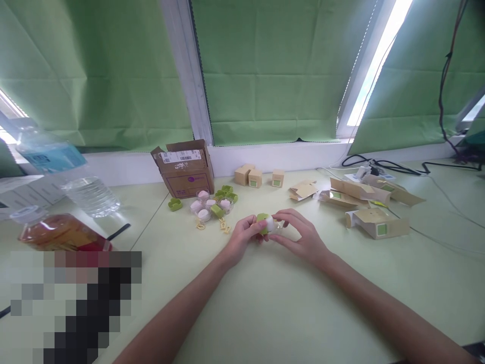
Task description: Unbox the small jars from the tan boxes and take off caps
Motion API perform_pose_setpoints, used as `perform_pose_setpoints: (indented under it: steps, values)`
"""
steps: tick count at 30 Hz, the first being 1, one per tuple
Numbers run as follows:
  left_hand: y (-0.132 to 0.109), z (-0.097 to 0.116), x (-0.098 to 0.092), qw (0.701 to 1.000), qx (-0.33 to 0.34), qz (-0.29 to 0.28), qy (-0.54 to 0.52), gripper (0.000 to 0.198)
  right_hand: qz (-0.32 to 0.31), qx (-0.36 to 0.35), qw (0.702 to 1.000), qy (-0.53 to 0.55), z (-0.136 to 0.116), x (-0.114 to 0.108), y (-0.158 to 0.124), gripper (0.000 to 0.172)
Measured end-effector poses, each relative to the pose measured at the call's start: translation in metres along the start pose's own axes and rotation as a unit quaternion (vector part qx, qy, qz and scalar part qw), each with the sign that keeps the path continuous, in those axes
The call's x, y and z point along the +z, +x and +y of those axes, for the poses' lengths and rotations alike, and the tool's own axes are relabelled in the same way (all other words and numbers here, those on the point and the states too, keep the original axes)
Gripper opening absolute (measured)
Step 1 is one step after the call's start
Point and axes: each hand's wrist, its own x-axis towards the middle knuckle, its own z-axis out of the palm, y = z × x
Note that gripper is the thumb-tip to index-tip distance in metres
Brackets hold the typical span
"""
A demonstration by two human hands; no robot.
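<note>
Both my hands meet over the pale green table (265, 303), pinching one small item between them. My left hand (244, 237) grips its green cap (261, 220) from the left. My right hand (299, 233) pinches the white and clear part (272, 224) from the right. Just behind my hands lies a cluster of small clear jars with pink-white contents (204, 207) and loose green caps (226, 192). A few tan cut-out pieces (224, 226) lie beside them.
An open brown cardboard box (185, 169) stands at the back. Small tan boxes (254, 177) sit near the window sill, flattened tan cartons (373, 210) at right. Plastic bottles (64, 202) stand at left, cables (390, 166) at far right.
</note>
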Motion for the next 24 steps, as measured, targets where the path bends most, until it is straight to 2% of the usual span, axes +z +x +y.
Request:
perform_pose_setpoints:
  steps: [3,5,9,12,14,16,19,24]
  values:
    - [-0.001,0.005,0.000,1.000,-0.004,-0.029,0.008,0.036,0.023,0.061,0.996,0.056,-0.009,0.005,0.001,0.034]
    - [-0.002,0.007,0.000,0.998,-0.008,-0.052,0.030,0.038,0.018,0.072,0.996,0.051,-0.010,0.005,0.001,0.035]
    - [-0.005,0.007,0.003,0.995,-0.007,-0.064,0.075,0.038,-0.002,-0.002,1.000,-0.014,-0.006,0.002,0.000,0.039]
    - [-0.006,0.004,0.009,0.994,0.005,-0.024,0.104,0.041,0.022,-0.073,0.995,-0.067,-0.002,0.001,0.000,0.044]
    - [-0.008,0.002,0.014,0.988,0.028,0.009,0.152,0.049,0.018,-0.122,0.986,-0.110,0.000,0.001,0.000,0.050]
    - [-0.009,0.001,0.018,0.975,0.060,0.037,0.211,0.046,0.004,-0.161,0.975,-0.152,0.001,0.003,-0.001,0.055]
    - [-0.010,-0.001,0.020,0.959,0.100,0.050,0.260,0.037,0.000,-0.191,0.962,-0.196,0.001,0.006,-0.001,0.059]
    - [-0.010,-0.003,0.019,0.959,0.107,0.034,0.260,0.038,0.005,-0.200,0.958,-0.207,0.002,0.006,-0.001,0.056]
